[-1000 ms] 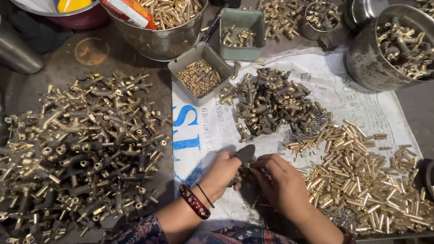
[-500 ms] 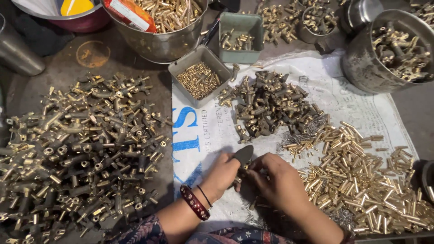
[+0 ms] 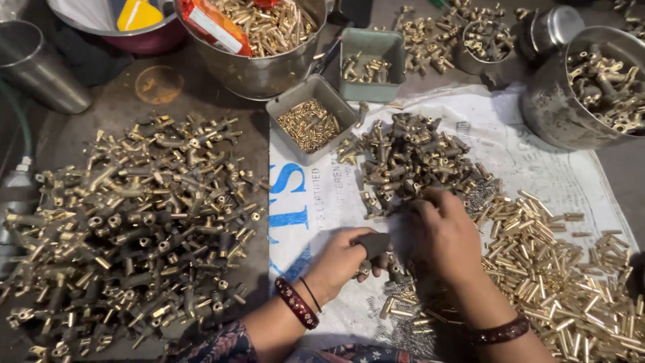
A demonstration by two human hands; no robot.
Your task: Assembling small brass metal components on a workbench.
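Across the left half of the frame, a broad heap of brass T-shaped fittings [image 3: 134, 228] on dark ground, unchanged from a second ago. At upper centre, a steel bucket of brass pins [image 3: 259, 40], then two small grey trays [image 3: 310, 119] holding tiny parts. At lower centre, on a white printed sack [image 3: 302, 202], left hand [image 3: 342, 262] with a dark red bangle, clenched around a small dark tool or block [image 3: 373, 243], as before. Just right of it, right hand [image 3: 447, 235], now lifted away from the left and stretched up toward the lower edge of the dark pile of assembled fittings [image 3: 410, 161], fingers curled downward; grasp hidden, cannot tell whether anything is pinched. Apparently fetching a fresh piece. At lower right, a spread of short brass tubes [image 3: 557, 269]; at upper right, a steel pot of fittings [image 3: 591, 87].
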